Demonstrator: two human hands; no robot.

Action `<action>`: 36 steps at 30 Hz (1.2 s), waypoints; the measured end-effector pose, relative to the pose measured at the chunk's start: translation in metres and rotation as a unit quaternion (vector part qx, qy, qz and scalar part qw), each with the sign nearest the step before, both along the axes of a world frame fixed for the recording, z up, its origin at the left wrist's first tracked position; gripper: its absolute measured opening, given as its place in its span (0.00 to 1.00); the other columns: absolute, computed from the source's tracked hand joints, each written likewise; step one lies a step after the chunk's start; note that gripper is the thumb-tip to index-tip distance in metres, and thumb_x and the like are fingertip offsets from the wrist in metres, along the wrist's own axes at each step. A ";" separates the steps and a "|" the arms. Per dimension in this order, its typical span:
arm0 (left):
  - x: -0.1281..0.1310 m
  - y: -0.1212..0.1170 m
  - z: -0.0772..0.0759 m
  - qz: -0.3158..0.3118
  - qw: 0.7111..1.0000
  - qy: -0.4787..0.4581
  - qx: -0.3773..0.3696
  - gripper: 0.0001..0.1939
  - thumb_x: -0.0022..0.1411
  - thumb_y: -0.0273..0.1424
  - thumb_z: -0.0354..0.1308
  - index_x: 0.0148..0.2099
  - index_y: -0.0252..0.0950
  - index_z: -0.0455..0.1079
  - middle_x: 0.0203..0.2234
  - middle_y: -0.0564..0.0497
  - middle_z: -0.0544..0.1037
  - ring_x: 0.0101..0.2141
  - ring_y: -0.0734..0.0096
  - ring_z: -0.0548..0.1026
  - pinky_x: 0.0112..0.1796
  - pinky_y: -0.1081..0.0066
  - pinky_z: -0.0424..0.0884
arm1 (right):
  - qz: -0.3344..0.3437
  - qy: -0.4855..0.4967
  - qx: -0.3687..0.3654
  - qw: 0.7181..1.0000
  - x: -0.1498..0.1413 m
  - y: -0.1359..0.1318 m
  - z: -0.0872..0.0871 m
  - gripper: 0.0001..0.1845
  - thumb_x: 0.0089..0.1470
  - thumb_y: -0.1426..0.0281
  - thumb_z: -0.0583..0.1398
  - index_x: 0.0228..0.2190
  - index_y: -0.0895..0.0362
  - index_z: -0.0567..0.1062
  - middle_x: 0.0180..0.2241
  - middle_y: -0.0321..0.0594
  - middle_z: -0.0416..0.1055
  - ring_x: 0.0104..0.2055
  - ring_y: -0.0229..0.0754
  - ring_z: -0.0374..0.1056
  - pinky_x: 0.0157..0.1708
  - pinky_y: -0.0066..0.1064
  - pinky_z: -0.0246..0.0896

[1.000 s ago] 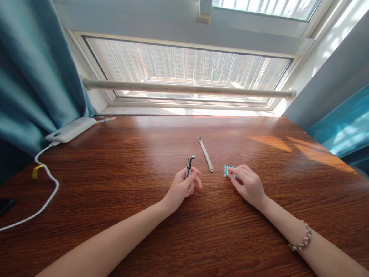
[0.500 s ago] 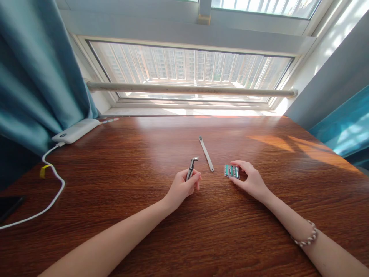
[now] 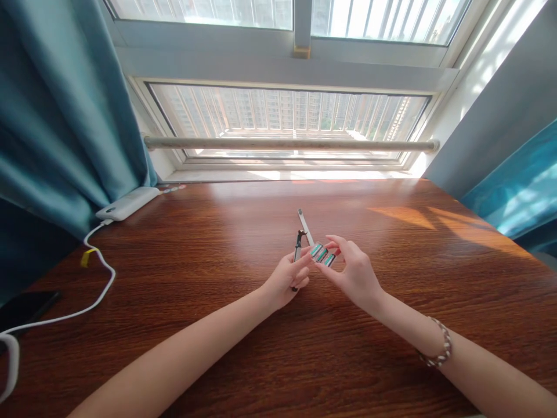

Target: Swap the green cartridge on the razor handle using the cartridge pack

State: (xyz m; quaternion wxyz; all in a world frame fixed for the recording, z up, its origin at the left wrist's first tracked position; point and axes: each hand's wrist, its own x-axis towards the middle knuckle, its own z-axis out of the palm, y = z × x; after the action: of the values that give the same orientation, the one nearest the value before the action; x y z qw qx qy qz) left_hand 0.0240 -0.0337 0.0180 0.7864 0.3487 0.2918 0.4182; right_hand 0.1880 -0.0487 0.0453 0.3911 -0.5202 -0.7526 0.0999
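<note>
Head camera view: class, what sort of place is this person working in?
Probably a room in a high-rise flat: a wooden desk stands at a window facing tall apartment blocks, with teal curtains and a charging power bank beside it.

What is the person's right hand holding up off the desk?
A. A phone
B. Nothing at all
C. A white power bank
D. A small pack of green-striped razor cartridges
D: the right hand pinches the cartridge pack at its fingertips above the desk, next to the razor handle gripped in the left hand; the power bank lies far off by the curtain.
</note>
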 end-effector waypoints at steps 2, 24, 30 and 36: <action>0.004 0.003 -0.003 -0.019 0.998 -0.057 -0.015 0.22 0.51 0.43 0.58 0.41 0.31 0.67 0.12 0.61 0.58 0.11 0.90 0.43 0.14 0.80 0.43 | -0.002 -0.010 0.012 1.000 -0.014 0.002 0.007 0.26 0.47 0.62 0.60 0.47 0.56 0.63 0.35 0.41 0.70 0.37 0.45 0.64 0.39 0.37 0.61; -0.012 0.015 -0.003 -0.067 0.970 -0.183 -0.142 0.31 0.55 0.54 0.39 0.38 0.30 0.66 0.21 0.52 0.70 0.10 0.92 0.44 0.11 0.84 0.46 | 0.162 0.167 -0.175 0.957 -0.022 0.024 0.012 0.10 0.52 0.68 0.56 0.29 0.57 0.77 0.28 0.40 0.74 0.33 0.41 0.69 0.33 0.29 0.61; -0.011 0.014 0.000 -0.065 0.975 -0.142 -0.161 0.29 0.55 0.53 0.44 0.38 0.30 0.67 0.16 0.57 0.64 0.10 0.91 0.42 0.11 0.85 0.45 | 0.174 0.141 -0.188 0.956 -0.023 0.021 0.010 0.11 0.52 0.69 0.55 0.31 0.56 0.78 0.30 0.39 0.76 0.35 0.42 0.70 0.41 0.33 0.61; -0.009 0.013 -0.001 -0.059 0.978 -0.137 -0.146 0.28 0.54 0.51 0.47 0.42 0.31 0.67 0.17 0.59 0.63 0.11 0.91 0.42 0.11 0.85 0.44 | 0.162 0.065 -0.144 0.974 -0.022 0.018 0.010 0.12 0.53 0.68 0.54 0.30 0.56 0.78 0.24 0.37 0.73 0.26 0.37 0.65 0.30 0.28 0.59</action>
State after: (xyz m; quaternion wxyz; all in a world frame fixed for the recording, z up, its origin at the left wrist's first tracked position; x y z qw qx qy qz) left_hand 0.0149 -0.0210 0.0165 0.8846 0.1856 0.2182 0.3679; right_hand 0.1657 -0.0307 0.0549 0.3385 -0.4346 -0.7776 0.3032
